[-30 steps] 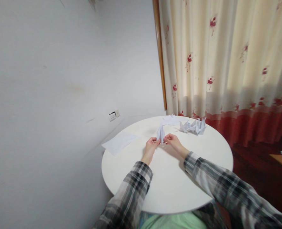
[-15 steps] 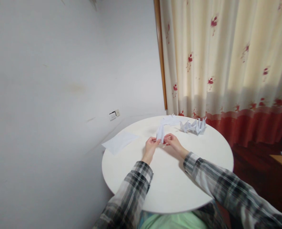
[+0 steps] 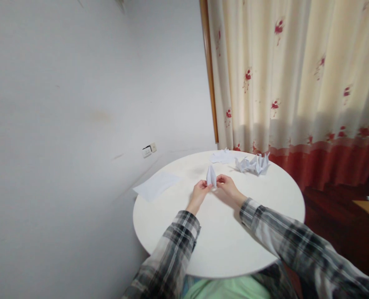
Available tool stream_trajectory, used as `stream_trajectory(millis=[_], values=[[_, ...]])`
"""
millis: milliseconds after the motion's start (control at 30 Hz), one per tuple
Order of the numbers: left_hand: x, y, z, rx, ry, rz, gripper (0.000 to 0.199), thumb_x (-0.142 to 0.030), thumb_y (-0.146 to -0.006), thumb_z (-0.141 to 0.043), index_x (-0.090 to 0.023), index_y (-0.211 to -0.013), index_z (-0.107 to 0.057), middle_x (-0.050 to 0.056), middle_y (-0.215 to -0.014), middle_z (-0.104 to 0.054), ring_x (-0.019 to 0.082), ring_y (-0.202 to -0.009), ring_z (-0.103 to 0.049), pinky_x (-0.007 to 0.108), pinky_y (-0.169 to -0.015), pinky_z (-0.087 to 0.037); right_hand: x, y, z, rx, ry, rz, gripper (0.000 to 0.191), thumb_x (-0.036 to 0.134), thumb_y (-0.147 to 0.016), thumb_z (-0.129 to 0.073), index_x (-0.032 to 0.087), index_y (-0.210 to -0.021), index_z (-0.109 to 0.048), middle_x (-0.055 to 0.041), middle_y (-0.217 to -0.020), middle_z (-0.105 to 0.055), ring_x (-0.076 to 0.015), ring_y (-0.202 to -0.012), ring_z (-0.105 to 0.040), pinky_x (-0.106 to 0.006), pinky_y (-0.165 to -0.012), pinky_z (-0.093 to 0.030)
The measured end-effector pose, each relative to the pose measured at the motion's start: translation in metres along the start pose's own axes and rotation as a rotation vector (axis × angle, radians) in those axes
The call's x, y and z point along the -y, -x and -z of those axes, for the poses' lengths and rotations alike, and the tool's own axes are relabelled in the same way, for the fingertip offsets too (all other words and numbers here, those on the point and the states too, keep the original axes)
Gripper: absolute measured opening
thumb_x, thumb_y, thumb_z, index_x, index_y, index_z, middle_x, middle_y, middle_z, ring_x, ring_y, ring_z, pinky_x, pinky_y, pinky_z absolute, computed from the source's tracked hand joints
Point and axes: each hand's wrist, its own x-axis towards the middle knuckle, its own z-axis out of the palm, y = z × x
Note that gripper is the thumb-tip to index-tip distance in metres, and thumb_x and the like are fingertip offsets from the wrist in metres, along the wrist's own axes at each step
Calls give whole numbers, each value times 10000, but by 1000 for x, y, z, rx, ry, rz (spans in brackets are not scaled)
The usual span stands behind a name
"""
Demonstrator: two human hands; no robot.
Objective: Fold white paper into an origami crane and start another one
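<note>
1 folded paper [image 3: 211, 176] between left hand [image 3: 199, 193] and right hand [image 3: 230, 186].

soft shadows on white table [image 3: 222, 245]

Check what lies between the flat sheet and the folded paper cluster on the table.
In the head view: white tabletop and the folded piece, pinched in the left hand, right hand at its edge.

My left hand [image 3: 199, 194] and right hand [image 3: 230, 187] pinch a folded paper [image 3: 211, 176]. I see paper cranes [image 3: 259, 165] beyond, on the white surface [image 3: 225, 241].
</note>
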Motion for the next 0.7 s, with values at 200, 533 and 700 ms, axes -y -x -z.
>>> stream_trajectory(millis=[200, 533, 700], values=[[2, 0, -1, 17, -15, -2, 153, -237, -600, -609, -130, -683, -537, -4, -604, -557, 108, -593, -511, 210, -561, -372, 8, 2, -1, 49, -13, -44, 149, 266, -586, -569, 151, -676, -598, -21, -669, -608, -134, -622, -537, -263, -629, -423], [8, -2, 2, -28, -36, 27, 154, -168, -570, -609, -117, -708, -565, 17, -645, -602, 115, -596, -527, 210, -563, -384, 12, 8, -5, 105, 74, -84, 243, 301, -556, -646, 154, -734, -570, -13, -675, -608, -129, -593, -539, -244, -572, -423], [11, -4, 3, -10, -36, 38, 239, -255, -559, -646, -100, -738, -612, 50, -686, -632, 130, -607, -542, 229, -581, -392, 7, 5, -3, 111, 124, -71, 164, 271, -584, -604, 145, -690, -598, -30, -653, -620, -139, -577, -544, -253, -575, -423]])
